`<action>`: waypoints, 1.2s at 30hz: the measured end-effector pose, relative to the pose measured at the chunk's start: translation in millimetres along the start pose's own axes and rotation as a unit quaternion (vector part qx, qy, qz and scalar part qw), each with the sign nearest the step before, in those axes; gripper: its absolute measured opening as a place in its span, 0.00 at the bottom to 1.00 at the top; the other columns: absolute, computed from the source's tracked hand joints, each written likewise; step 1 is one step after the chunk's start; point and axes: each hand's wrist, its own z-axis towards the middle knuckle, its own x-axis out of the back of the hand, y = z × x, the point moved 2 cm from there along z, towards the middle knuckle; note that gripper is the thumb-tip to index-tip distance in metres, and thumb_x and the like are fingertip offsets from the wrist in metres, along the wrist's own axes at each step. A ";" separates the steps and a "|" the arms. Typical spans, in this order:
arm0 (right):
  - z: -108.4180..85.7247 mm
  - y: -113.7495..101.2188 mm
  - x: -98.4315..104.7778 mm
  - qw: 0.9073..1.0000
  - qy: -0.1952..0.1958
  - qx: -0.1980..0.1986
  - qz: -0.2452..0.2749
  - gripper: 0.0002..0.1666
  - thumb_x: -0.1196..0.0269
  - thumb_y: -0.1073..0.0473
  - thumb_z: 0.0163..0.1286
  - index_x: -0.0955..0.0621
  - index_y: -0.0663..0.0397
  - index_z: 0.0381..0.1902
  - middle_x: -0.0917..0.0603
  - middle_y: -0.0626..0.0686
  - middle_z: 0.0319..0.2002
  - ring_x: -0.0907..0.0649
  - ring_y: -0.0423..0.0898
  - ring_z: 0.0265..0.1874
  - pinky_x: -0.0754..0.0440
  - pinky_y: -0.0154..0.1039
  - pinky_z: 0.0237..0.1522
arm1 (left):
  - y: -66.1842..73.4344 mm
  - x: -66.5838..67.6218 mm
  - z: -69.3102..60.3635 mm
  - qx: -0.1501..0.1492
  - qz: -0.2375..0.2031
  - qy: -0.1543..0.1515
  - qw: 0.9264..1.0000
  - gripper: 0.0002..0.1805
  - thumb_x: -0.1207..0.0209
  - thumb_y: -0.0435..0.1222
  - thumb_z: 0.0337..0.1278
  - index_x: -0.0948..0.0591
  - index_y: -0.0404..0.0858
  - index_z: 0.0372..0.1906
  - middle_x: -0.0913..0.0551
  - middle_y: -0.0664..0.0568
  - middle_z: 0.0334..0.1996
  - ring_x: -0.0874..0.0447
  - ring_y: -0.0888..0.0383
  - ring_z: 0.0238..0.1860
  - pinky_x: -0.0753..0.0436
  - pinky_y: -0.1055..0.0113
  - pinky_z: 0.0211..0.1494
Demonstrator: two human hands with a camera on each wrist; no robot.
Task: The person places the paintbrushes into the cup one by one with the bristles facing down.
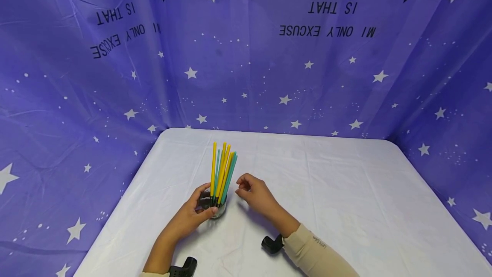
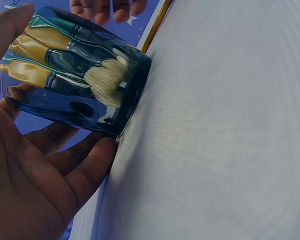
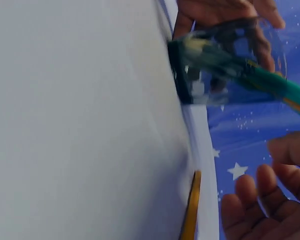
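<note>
A clear glass point(image 2: 80, 107) stands on the table with several paintbrushes point(image 1: 223, 174) in it, handles up and pale bristles point(image 2: 108, 82) down. The handles are yellow and teal. My left hand point(image 1: 194, 210) holds the glass from the left, thumb on the near side and fingers round the far side. To the right of the glass, and apart from it, hovers my right hand point(image 1: 256, 192). Its fingers point(image 3: 270, 182) are loosely bent, with nothing between them. One thin yellow stick point(image 3: 191, 212) lies low by the right hand in both wrist views; the head view does not show it.
A white cloth covers the table point(image 1: 338, 191). Purple curtains point(image 1: 246, 54) with stars and lettering hang behind it and at both sides. Black wrist devices point(image 1: 272, 245) sit below both forearms, close to the tabletop.
</note>
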 end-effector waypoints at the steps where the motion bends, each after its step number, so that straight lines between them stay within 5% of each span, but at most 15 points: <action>1: 0.0 0.7 1.0 1.000 -0.007 -0.001 -0.011 0.09 0.34 0.64 0.66 0.20 0.59 0.44 0.21 0.43 0.31 0.22 0.39 0.32 0.23 0.35 0.37 | 0.1 -0.1 0.0 0.001 0.000 0.000 1.000 0.40 0.33 0.43 0.60 0.40 0.55 0.74 0.28 0.41 0.63 0.22 0.49 0.59 0.24 0.60 0.60; 18: -1.5 13.7 3.4 0.974 -0.080 -0.014 -0.212 0.08 0.32 0.65 0.62 0.19 0.54 0.39 0.25 0.44 0.26 0.26 0.40 0.26 0.27 0.38 0.33 | -0.3 0.1 -0.3 0.003 0.010 0.004 1.000 0.41 0.32 0.43 0.60 0.41 0.56 0.74 0.28 0.41 0.64 0.22 0.49 0.59 0.24 0.59 0.60; 26: -1.7 12.9 2.2 0.964 -0.100 -0.012 -0.248 0.06 0.32 0.65 0.61 0.17 0.52 0.35 0.24 0.44 0.25 0.25 0.41 0.27 0.26 0.38 0.34 | -0.3 -0.7 -0.9 0.005 0.016 0.005 1.000 0.41 0.33 0.44 0.60 0.40 0.56 0.74 0.28 0.42 0.64 0.22 0.48 0.59 0.25 0.57 0.61; 36: -0.9 12.2 1.1 0.965 -0.107 -0.019 -0.240 0.07 0.32 0.66 0.61 0.17 0.51 0.36 0.21 0.42 0.24 0.25 0.40 0.25 0.25 0.38 0.31 | 0.3 -0.2 -0.5 0.013 0.020 0.013 1.000 0.41 0.32 0.45 0.59 0.40 0.57 0.74 0.28 0.43 0.64 0.22 0.50 0.58 0.24 0.62 0.60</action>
